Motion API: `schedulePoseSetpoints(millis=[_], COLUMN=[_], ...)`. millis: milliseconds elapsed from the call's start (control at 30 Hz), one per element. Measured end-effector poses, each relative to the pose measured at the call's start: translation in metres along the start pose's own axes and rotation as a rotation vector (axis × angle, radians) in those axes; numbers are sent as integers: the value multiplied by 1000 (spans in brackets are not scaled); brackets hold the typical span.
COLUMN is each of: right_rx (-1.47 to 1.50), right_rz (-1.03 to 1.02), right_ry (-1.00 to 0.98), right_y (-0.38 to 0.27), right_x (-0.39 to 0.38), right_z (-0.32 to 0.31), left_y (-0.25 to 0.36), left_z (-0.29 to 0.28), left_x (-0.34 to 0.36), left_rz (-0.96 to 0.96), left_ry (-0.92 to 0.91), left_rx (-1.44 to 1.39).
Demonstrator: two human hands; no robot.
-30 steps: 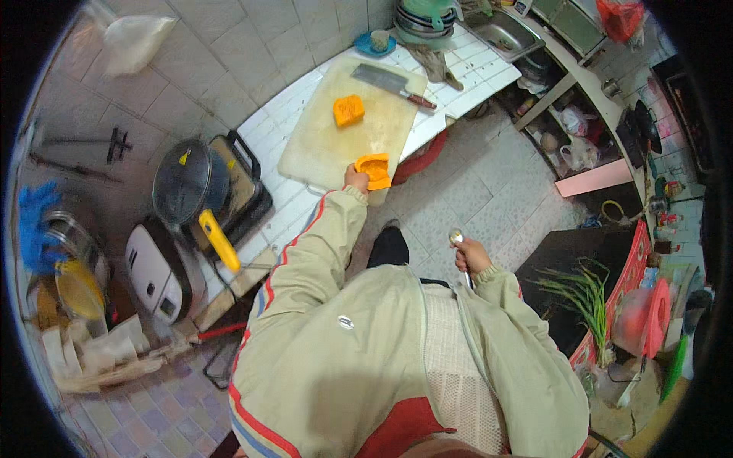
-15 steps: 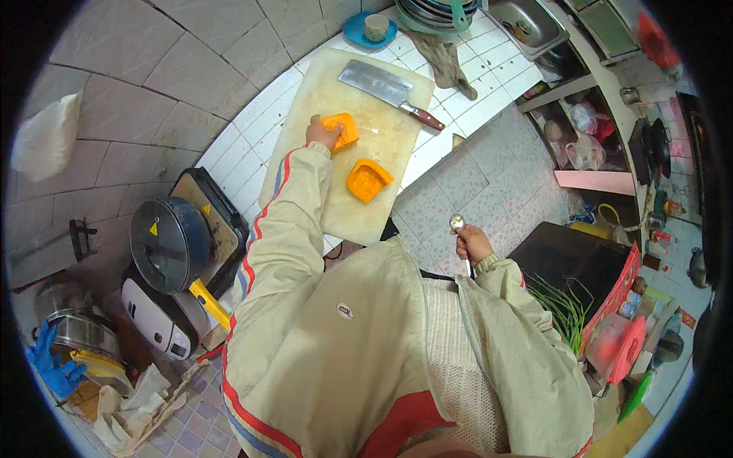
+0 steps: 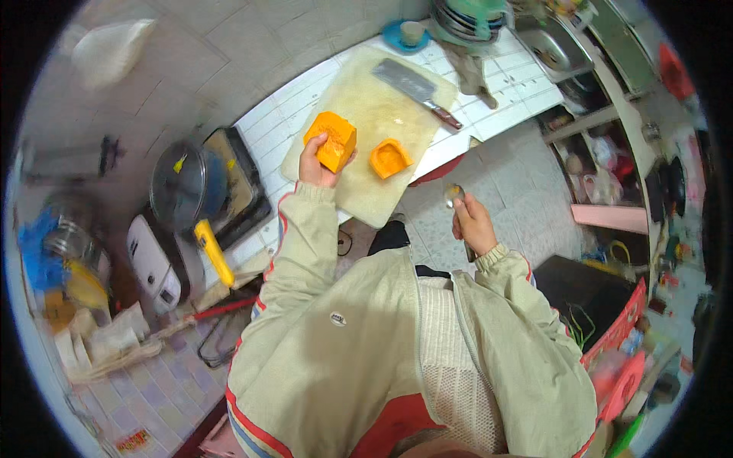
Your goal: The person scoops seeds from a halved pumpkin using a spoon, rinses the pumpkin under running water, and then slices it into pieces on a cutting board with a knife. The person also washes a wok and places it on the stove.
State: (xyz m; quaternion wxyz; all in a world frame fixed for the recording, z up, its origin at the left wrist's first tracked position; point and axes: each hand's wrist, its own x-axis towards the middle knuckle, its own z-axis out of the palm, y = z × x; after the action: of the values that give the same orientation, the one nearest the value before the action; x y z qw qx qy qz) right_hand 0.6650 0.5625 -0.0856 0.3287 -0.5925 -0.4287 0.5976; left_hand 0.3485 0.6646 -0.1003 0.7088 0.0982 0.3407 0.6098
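Observation:
My left hand (image 3: 319,162) grips an orange pumpkin piece (image 3: 334,140), held over the left part of the pale cutting board (image 3: 351,191). A second pumpkin piece (image 3: 390,159), with a hollowed middle, lies on the board to the right of it. My right hand (image 3: 475,223) is closed around a metal spoon (image 3: 453,195), out past the counter's front edge; orange bits show in its bowl. Across the board's far right lies a cleaver (image 3: 412,88) with a brown handle, touched by neither hand.
Behind the board are a cup (image 3: 412,33) on a blue dish, a grey cloth (image 3: 466,72), stacked plates (image 3: 467,23) and a metal sink (image 3: 551,49). A lidded pan (image 3: 178,183) with a yellow handle stands at left. Open shelves (image 3: 599,164) line the right.
My left hand has lifted and turned its pumpkin piece, bringing it nearer to me. My right hand has come up slightly with the spoon. The whole view has shifted.

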Motion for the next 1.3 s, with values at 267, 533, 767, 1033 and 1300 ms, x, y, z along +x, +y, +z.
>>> schedulePoseSetpoints(millis=[267, 533, 767, 1033, 1300], right_rx=[-363, -425, -459, -574, -740], right_rz=[-662, -852, -917, -1065, -1213], right_ry=[-387, -760, -979, -940, -794], right_y=[-95, -106, -81, -47, -36], right_x=[-84, -173, -204, -276, -359], right_z=[116, 201, 256, 382, 477], left_y=[24, -3, -3, 40, 97], left_z=[26, -22, -35, -130, -187], left_x=[-256, -398, -459, -534, -619], left_rz=[323, 793, 853, 1104, 1248], left_ry=[-152, 145, 79, 272, 354], left_rx=[-500, -287, -561, -246, -5])
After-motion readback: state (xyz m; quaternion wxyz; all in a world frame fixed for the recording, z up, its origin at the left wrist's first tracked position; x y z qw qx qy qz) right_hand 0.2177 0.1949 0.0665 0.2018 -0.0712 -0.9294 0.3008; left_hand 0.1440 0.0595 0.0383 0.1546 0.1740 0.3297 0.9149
